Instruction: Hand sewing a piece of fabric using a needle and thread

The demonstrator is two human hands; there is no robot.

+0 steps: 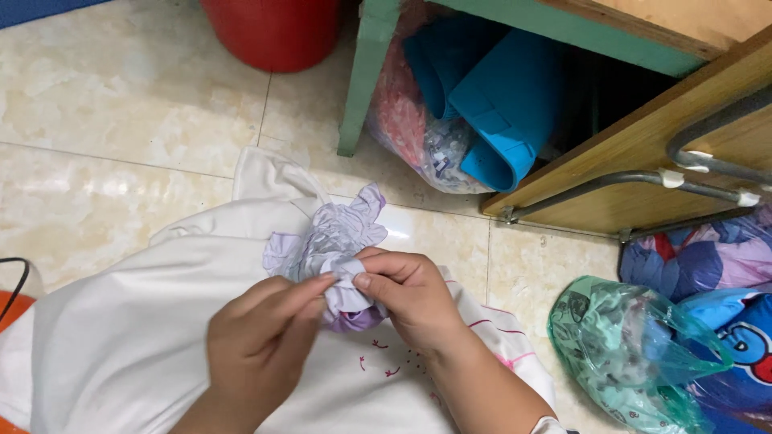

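Fingers of the left hand (261, 341) and right hand (410, 293) pinch a crumpled lilac cloth (334, 249) tightly, bunching it over the white garment (145, 321). Judging by this, the gathering step is underway. Continuing calls for a firm, steady pinch.

A red bucket (273, 30) is cut off by the top edge, only its lower part showing. The white garment (121, 337) runs off the bottom and left edges. The lilac cloth (334, 241) is partly hidden behind the left hand (257, 341) and right hand (410, 293). A green plastic bag (619, 345) blurs its own contents. An orange object (10, 309) barely enters at the left edge, too little to identify.
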